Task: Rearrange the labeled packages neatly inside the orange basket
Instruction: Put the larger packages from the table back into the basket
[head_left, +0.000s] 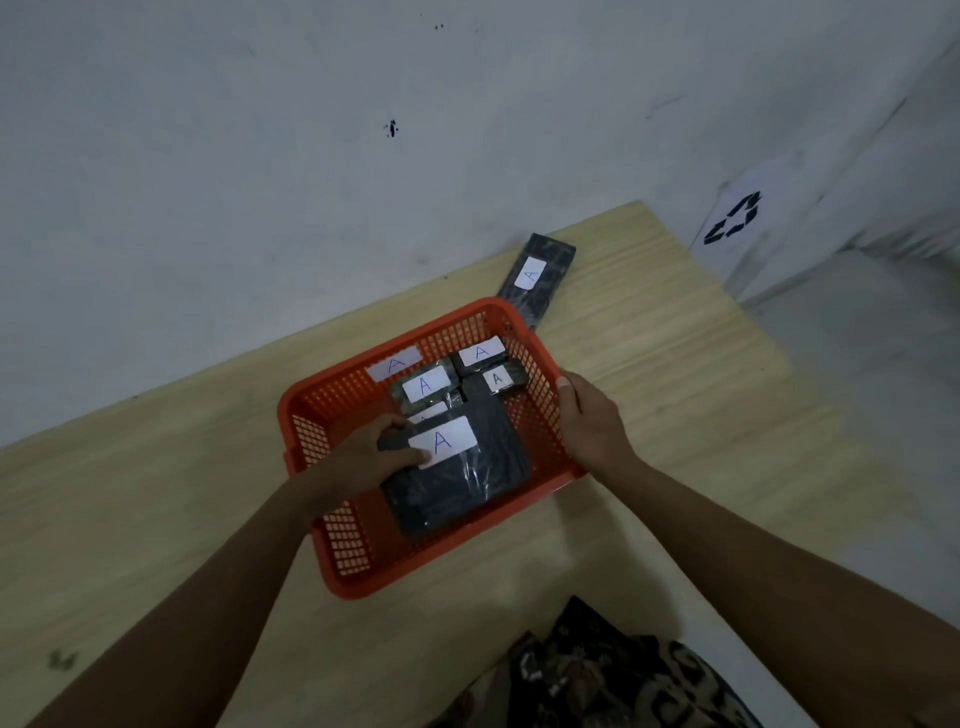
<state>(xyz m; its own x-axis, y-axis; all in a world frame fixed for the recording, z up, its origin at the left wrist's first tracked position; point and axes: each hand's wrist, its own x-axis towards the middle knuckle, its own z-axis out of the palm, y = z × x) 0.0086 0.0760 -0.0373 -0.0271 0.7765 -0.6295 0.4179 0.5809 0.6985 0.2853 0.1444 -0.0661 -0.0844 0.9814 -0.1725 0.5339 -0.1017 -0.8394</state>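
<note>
An orange mesh basket (353, 551) sits on the wooden table, with an "A" label on its far wall. Inside lie several dark wrapped packages with white "A" labels. My left hand (371, 457) reaches into the basket and grips the largest package (467, 488) at its left edge, thumb on its label. Behind it lie a medium package (426, 387) and two small ones (480, 354), (501, 379). My right hand (589, 423) clasps the basket's right rim.
A long dark package (537, 278) labeled "A" lies on the table behind the basket, against the white wall. A sheet with a recycling symbol (735, 218) hangs at the right. The table's right edge drops to a grey floor. Patterned cloth (613, 675) shows at the bottom.
</note>
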